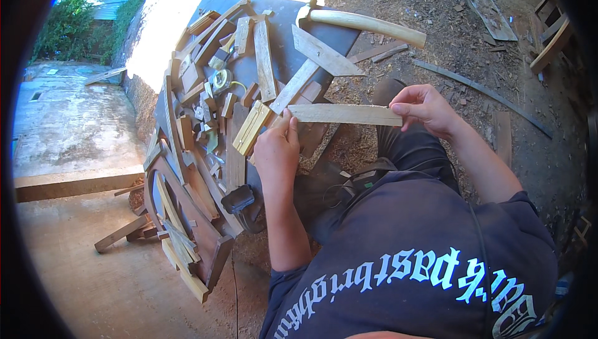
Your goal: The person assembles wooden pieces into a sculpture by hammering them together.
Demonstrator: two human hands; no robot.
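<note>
A short, flat wooden strip (pixel 346 114) stretches level between my two hands, in front of my lap. My left hand (pixel 278 146) closes on its left end, thumb uppermost, beside the table's edge. At the other end, my right hand (pixel 427 111) pinches the strip between thumb and fingers. Just left of my left hand lies a yellowish wood block (pixel 252 128) with lengthwise lines. A T-shaped pair of joined wooden pieces (pixel 325 52) rests beyond the strip, and past it lies a hammer (pixel 367 22) with a pale wooden handle, reaching over the table's corner.
The dark table (pixel 283 18) carries many wood offcuts, a tape measure (pixel 222 81) and a small black container (pixel 238 199) at its near edge. Curved boards (pixel 193 233) lean along its left side. Wood chips and a long strip (pixel 483 95) lie on the ground at right.
</note>
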